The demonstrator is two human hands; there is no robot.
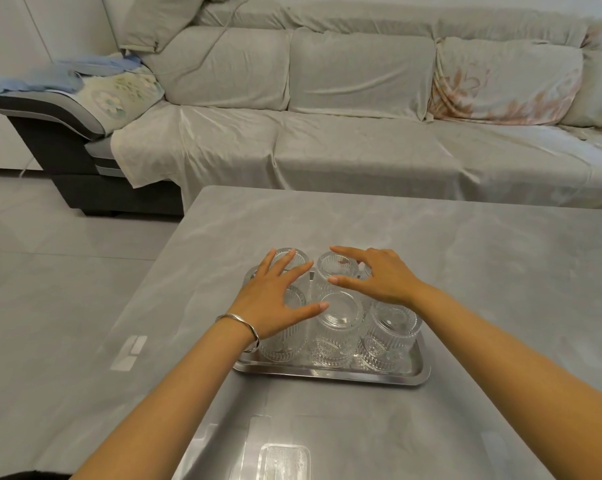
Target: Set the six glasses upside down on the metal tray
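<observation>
Several clear ribbed glasses stand upside down in two rows on the metal tray (330, 375) on the grey table. The front middle glass (337, 329) and front right glass (389, 334) show fully. My left hand (275, 296) hovers with fingers spread over the front left glass (285, 341) and the back left glass (294, 259). My right hand (379, 275) is spread over the back right glass, which is mostly hidden, with its thumb and forefinger either side of the back middle glass (337, 270). Neither hand grips anything.
The grey marble-look table (466, 289) reaches past the tray on all sides. A sofa under pale covers (327, 116) runs behind it. Grey floor (50, 271) lies to the left. A ceiling light's reflection (282, 460) sits at the table's near edge.
</observation>
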